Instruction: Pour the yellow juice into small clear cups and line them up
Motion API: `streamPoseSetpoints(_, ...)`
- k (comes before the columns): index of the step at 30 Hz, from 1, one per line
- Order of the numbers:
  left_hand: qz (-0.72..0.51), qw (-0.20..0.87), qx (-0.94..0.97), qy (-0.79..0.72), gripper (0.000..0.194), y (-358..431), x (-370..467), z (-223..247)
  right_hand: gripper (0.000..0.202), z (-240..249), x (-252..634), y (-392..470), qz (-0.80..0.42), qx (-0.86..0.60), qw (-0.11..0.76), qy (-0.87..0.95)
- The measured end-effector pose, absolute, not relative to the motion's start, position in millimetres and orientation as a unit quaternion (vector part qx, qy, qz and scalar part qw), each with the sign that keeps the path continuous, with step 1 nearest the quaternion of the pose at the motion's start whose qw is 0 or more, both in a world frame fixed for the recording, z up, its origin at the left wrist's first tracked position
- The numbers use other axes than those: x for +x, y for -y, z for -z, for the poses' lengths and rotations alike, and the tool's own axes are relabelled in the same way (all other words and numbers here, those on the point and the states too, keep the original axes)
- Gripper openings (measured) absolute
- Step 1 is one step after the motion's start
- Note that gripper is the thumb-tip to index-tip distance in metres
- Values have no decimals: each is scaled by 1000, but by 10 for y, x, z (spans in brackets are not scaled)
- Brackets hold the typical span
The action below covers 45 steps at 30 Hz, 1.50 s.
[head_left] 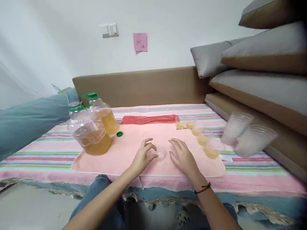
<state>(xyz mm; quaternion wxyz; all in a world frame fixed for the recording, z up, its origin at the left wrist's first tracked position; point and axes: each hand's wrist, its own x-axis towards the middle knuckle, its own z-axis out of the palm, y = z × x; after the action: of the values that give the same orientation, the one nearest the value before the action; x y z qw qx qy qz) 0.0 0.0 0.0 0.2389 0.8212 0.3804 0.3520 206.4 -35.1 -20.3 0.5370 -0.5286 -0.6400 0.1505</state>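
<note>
On the pink cloth [129, 145], a clear plastic cup [160, 153] stands between my two hands. My left hand [143, 156] is at its left side, fingers curved and apart; whether the fingertips touch the cup is hard to tell. To the right of the cup, my right hand [183, 157] is open, fingers loosely bent and nothing in them. Several clear cups with yellow liquid, the nearest one [211, 152] included, form a curved row beyond my right hand. At the left are a front jug [93, 139] and a back jug [109, 119] of amber liquid.
A green cap [119, 134] lies beside the jugs. Folded red plastic [150, 119] lies along the cloth's far edge. Two nested stacks of clear cups, a left stack [236, 127] and a right stack [254, 140], lean at the right, near piled grey-brown cushions [263, 67].
</note>
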Motion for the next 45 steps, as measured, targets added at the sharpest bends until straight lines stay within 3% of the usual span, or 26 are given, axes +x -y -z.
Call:
streamPoseSetpoints(4, -357, 243, 817, -381, 22, 48, -49, 12, 9, 290, 2140, 304, -169, -573, 549, 584)
streamPoseSetpoints(7, -373, 235, 810, -386, 26, 62, -113, -26, 18, 342, 2237, 293, -203, -595, 561, 538)
streamPoseSetpoints(11, -447, 172, 779, -405, 17, 0, -300, -149, 24, 385, 2352, 319, -231, -612, 562, 506)
streamPoseSetpoints(20, -627, 15, 619, -473, 24, -293, -923, -473, 20, 356, 2124, 697, -316, -572, 423, 628)
streamPoseSetpoints(24, -677, -65, 540, -496, 29, -360, -1170, -568, 23, 441, 1887, 941, -317, -562, 405, 648)
streamPoseSetpoints(27, -697, -149, 469, -522, 18, -375, -1413, -512, 25, 588, 1693, 1076, -336, -556, 406, 642)
streamPoseSetpoints(29, -699, -180, 423, -548, 28, -378, -1604, -405, 26, 687, 1554, 1116, -354, -553, 409, 634)
streamPoseSetpoints(33, -702, -119, 387, -585, 48, -406, -1981, -159, 28, 733, 1239, 1030, -378, -534, 418, 630)
streamPoseSetpoints(41, -669, 91, 432, -598, 52, -440, -2374, 1, 19, 202, 349, 303, -379, -462, 468, 651)
streamPoseSetpoints(45, -648, 144, 456, -593, 49, -412, -2503, -24, 30, 53, -178, -181, -378, -418, 494, 662)
